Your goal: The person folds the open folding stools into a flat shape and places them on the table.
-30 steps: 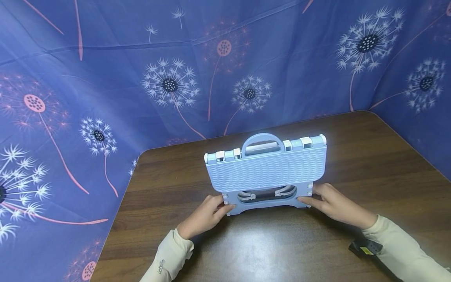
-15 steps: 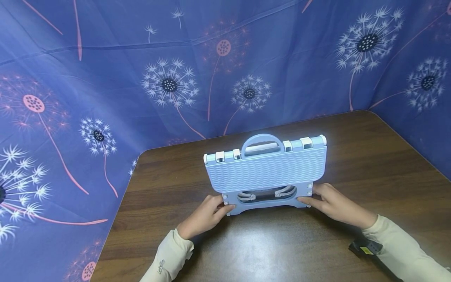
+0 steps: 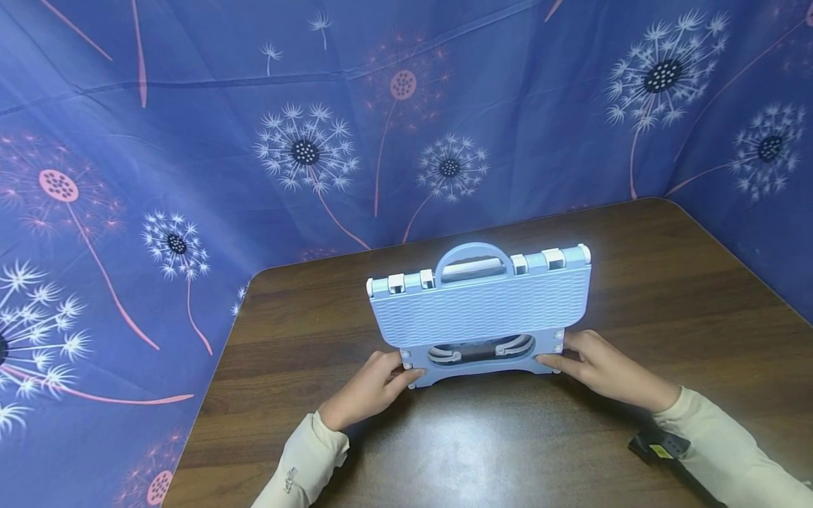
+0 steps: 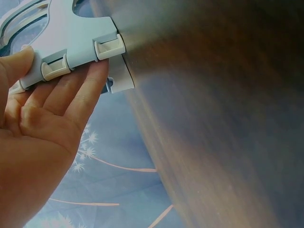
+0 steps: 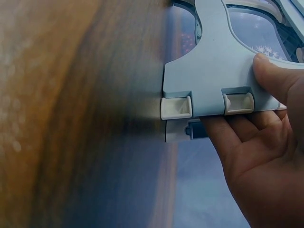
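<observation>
A light blue plastic folding stool [image 3: 483, 307] stands upright on the wooden table, its ribbed top panel folded down and an arched carry handle [image 3: 473, 248] at the top edge. White hinge pieces line that edge. My left hand [image 3: 371, 388] grips the lower left side of the stool, thumb on the front face. On the lower right side my right hand [image 3: 600, 367] holds it the same way. In the left wrist view the fingers [image 4: 88, 92] lie behind the leg panel's edge beside white hinges. The right wrist view shows the thumb [image 5: 273, 73] on the leg panel.
The brown wooden table [image 3: 305, 317] has rounded far corners. A blue curtain [image 3: 209, 141] with dandelion prints surrounds it at the back and sides. A small black device [image 3: 659, 446] sits at the right sleeve.
Both hands stay in place on the stool. The stool's top edge shifts very slightly; otherwise nothing visibly differs.
</observation>
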Demonstrator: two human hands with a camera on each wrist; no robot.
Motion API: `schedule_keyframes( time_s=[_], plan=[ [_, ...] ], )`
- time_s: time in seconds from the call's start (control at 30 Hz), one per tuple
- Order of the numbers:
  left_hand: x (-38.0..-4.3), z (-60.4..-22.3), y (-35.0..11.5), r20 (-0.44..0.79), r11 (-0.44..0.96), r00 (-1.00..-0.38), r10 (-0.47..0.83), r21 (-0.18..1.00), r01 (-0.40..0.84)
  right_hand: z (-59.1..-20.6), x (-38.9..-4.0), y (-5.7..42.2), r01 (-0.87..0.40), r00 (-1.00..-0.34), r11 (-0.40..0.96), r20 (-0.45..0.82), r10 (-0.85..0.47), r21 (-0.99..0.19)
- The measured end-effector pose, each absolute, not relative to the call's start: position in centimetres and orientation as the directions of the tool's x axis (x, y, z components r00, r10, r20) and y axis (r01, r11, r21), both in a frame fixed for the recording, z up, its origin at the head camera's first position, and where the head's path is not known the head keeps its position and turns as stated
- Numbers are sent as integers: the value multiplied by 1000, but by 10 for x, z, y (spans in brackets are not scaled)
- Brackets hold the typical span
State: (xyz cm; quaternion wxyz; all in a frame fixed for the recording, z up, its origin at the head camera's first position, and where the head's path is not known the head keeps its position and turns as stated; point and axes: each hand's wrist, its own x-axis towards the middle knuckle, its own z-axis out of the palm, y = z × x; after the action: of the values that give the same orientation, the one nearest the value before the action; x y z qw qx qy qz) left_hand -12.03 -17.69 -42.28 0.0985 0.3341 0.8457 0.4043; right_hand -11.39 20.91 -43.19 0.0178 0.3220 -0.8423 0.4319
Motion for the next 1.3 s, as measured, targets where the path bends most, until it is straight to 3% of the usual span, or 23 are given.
schedule_keyframes(
  time_s=[1.3],
  plan=[
    [-121,-424,-177,97,426,-759,643,779,461,-432,-113,211,-543,-798,413,295,-526,-731]
  ],
)
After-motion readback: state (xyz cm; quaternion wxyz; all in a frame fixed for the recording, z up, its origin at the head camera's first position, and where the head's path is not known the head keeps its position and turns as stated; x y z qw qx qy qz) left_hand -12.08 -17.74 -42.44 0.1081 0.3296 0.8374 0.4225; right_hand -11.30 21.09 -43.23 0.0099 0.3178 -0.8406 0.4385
